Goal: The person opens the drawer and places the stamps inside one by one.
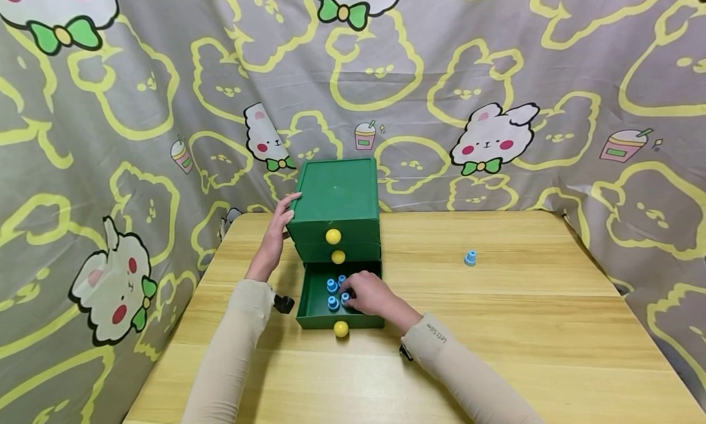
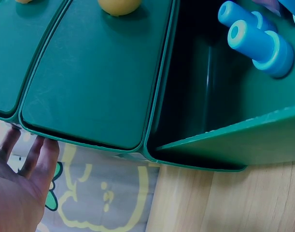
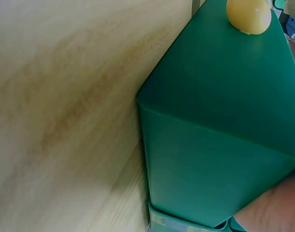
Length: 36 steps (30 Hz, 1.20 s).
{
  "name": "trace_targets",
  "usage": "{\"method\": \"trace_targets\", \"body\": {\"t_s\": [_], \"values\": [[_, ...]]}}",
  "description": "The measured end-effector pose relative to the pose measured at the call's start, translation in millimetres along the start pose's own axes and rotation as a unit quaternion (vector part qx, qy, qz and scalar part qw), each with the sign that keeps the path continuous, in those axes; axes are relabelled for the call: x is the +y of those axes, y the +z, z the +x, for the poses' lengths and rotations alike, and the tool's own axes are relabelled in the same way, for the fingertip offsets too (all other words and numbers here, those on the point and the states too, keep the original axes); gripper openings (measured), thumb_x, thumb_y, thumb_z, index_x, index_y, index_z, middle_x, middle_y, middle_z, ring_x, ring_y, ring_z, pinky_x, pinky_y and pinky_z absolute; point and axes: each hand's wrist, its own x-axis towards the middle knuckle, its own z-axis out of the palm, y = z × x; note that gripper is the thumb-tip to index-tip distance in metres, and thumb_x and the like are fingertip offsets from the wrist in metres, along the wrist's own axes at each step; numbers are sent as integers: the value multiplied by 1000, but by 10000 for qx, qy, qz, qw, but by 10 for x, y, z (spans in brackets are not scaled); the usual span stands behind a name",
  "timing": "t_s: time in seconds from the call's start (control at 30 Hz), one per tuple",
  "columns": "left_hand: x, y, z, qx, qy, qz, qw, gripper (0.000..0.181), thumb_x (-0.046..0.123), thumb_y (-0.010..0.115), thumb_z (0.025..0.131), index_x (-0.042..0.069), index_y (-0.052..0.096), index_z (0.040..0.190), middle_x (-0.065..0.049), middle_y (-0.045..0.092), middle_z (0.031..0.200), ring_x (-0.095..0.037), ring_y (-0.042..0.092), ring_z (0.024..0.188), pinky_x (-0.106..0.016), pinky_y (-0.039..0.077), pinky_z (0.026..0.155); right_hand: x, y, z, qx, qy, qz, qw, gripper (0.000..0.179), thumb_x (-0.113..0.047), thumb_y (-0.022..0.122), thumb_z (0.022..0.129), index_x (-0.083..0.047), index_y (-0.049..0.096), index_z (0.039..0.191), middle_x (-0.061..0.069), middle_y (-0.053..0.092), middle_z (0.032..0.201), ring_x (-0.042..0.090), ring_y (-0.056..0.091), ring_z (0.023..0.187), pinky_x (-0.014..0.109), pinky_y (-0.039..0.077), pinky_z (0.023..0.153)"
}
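A green drawer cabinet (image 1: pixel 335 191) with yellow round knobs stands on the table, its bottom drawer (image 1: pixel 314 321) pulled out. Several small blue stepped plastic pegs (image 1: pixel 333 303) stand upright inside, each with a wide base and a hole in the top. My right hand (image 1: pixel 368 294) reaches over the drawer's right wall, curled fingers pinching a blue peg (image 1: pixel 345 298) in the front right of the group. In the right wrist view the hand (image 3: pixel 277 208) shows only at the edge. My left hand (image 1: pixel 276 231) rests with extended fingers (image 2: pixel 43 162) against the cabinet's left side.
One more blue peg (image 1: pixel 470 258) stands by itself on the wooden table (image 1: pixel 496 326), right of the cabinet. The upper two drawers are closed. A patterned grey curtain (image 1: pixel 419 93) hangs behind and along both sides. The bottom drawer's yellow knob (image 1: pixel 341 329) juts toward the front.
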Motion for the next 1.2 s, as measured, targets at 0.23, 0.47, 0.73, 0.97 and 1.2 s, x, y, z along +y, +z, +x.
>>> {"method": "trace_targets", "body": {"t_s": [0.23, 0.47, 0.73, 0.97, 1.2], "values": [[6, 3, -3, 1, -39, 12, 10000, 53, 49, 35, 106, 37, 37, 158, 5, 19, 170, -37, 29, 148, -71, 24, 110, -1, -5, -9, 0, -2, 13, 10000, 21, -15, 82, 90, -11, 81, 110, 3, 77, 109, 16, 67, 96, 34, 56, 88], [15, 9, -3, 11, -54, 44, 10000, 53, 48, 34, 106, 38, 36, 158, 6, 18, 170, -37, 29, 148, -70, 24, 110, 22, 14, -5, 64, -61, 62, 9999, 22, -15, 83, 89, -11, 81, 111, 3, 77, 109, 14, 67, 93, 32, 56, 86], [18, 3, -8, 17, -36, 27, 10000, 54, 48, 34, 106, 36, 36, 159, 4, 19, 170, -37, 28, 148, -71, 24, 110, 22, -22, -34, 145, -169, 346, 9992, 23, -12, 83, 88, -12, 81, 110, 2, 77, 108, 12, 65, 90, 31, 55, 83], [4, -4, -4, 5, -42, 9, 10000, 53, 48, 35, 107, 37, 36, 159, 5, 19, 170, -36, 28, 149, -71, 24, 110, 30, -122, -95, 277, -227, 538, 9979, 25, -12, 81, 90, -10, 80, 114, 3, 76, 110, 13, 67, 92, 29, 56, 84], [-10, -6, 6, -15, -49, 28, 10000, 53, 49, 34, 107, 38, 36, 159, 7, 16, 171, -36, 25, 151, -72, 22, 111, 148, -270, -184, 455, -284, 763, 9956, 24, -11, 79, 92, -5, 78, 115, 9, 75, 108, 20, 71, 92, 32, 58, 82]]}}
